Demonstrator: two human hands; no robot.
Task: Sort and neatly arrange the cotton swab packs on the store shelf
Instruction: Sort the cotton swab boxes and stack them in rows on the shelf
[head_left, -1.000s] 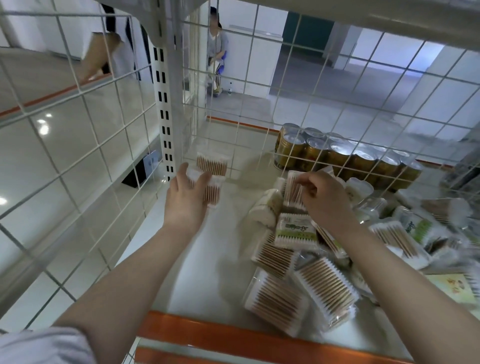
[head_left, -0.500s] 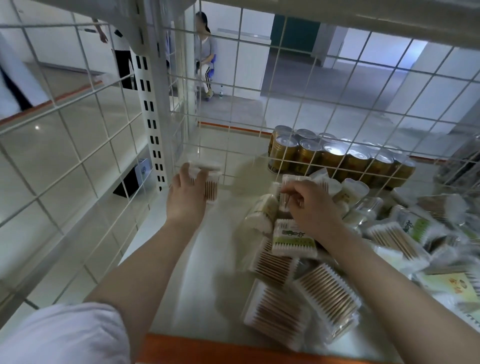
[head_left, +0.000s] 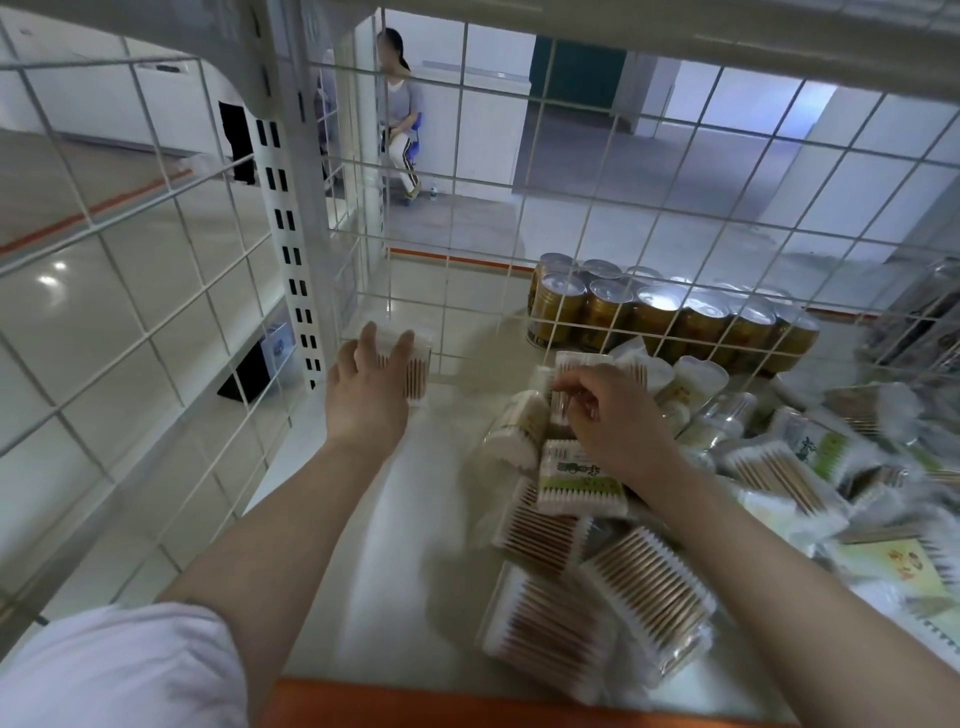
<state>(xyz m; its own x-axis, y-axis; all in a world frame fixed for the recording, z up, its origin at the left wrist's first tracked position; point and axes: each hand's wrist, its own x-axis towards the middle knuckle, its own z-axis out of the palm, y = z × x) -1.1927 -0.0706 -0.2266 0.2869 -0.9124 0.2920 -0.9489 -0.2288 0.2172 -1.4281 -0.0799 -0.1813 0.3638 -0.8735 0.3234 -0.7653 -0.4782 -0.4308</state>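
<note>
Where the wire side panel (head_left: 130, 291) fills the left of the frame, a slotted white upright (head_left: 291, 270) rises beside it, and just right of that the left hand (head_left: 370, 384) reaches to the back corner of the shelf (head_left: 395, 545), fingers spread and laid over a clear swab pack (head_left: 413, 364) standing against the rear grid (head_left: 571, 208). At centre the right hand (head_left: 608, 415) is curled, fingertips pinching a pack (head_left: 566, 384) at the top of the heap. Loose cotton swab packs (head_left: 649, 592) sprawl from centre to the right edge, some stacked, some tilted. Behind the grid, upper centre-right, stands a row of gold cans (head_left: 670, 317), and a person sits far back
</note>
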